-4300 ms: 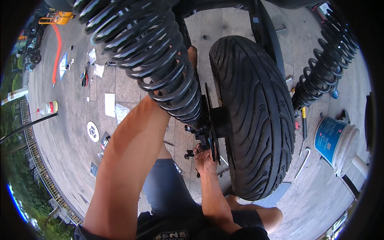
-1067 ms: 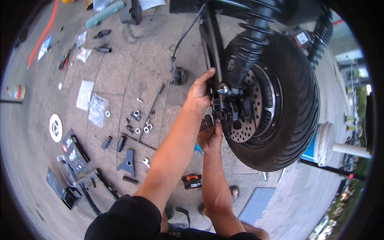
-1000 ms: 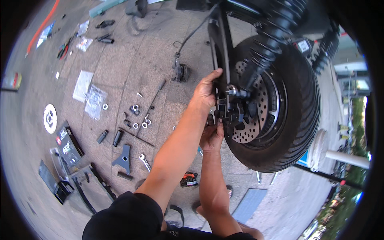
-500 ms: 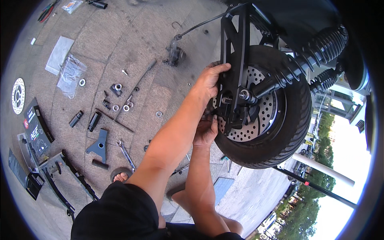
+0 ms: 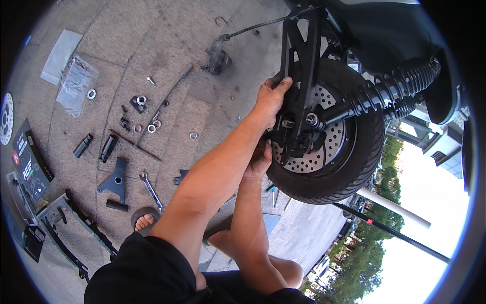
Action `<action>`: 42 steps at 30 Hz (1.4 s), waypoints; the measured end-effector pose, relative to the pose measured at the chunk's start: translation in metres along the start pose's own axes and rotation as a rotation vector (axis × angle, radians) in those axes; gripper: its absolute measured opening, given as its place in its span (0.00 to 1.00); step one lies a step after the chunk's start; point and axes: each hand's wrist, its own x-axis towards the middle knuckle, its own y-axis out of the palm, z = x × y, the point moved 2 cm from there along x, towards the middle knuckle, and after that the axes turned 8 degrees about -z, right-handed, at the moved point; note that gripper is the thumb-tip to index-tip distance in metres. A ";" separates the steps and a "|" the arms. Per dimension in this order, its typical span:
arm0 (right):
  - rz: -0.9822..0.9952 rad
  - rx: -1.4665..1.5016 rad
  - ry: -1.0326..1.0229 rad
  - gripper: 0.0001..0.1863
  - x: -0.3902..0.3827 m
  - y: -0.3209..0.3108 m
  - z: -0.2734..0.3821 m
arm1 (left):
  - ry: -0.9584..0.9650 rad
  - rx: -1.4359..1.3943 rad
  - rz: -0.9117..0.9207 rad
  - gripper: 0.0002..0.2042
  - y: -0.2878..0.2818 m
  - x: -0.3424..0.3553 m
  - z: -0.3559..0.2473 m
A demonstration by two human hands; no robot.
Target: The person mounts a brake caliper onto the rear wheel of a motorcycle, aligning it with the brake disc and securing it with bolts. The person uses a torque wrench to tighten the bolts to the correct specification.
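My left hand [image 5: 273, 99] grips the black swingarm [image 5: 297, 58] near its lower half, thumb over its edge. My right hand [image 5: 258, 161] is below it, fingers curled up against the black bracket assembly [image 5: 288, 147] at the swingarm's lower end; what exactly they hold is partly hidden. Behind these parts are the perforated brake disc [image 5: 333, 144] and the black tire [image 5: 369, 157]. A coil-spring shock absorber [image 5: 390, 86] runs from the axle area toward the upper right. A hanging brake caliper [image 5: 217, 62] on a black hose lies at upper centre.
Washers [image 5: 152, 128], black sleeves [image 5: 107, 148], a wrench [image 5: 149, 188], a bracket plate [image 5: 114, 190], a long rod tool [image 5: 177, 83], plastic bags [image 5: 76, 86] and black frame parts [image 5: 76, 218] lie on the paving. A long pole [image 5: 400, 207] is at right.
The view has turned and tilted, bringing trees and sky in at right and showing the swingarm more side-on. My hands stay on the swingarm and the bracket assembly below it.
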 end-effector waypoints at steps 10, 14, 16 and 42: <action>-0.158 0.014 -0.003 0.19 0.001 -0.004 0.001 | -0.219 -0.126 0.128 0.24 -0.006 0.019 0.006; -0.190 0.022 0.012 0.17 0.001 -0.003 0.001 | -0.199 -0.162 0.142 0.24 -0.007 0.020 0.009; -0.194 0.039 0.011 0.16 0.002 -0.002 0.000 | -0.159 -0.133 0.098 0.24 -0.005 0.019 0.008; -0.190 0.228 0.011 0.12 -0.035 0.007 0.010 | -0.034 0.744 0.151 0.35 -0.004 -0.059 -0.011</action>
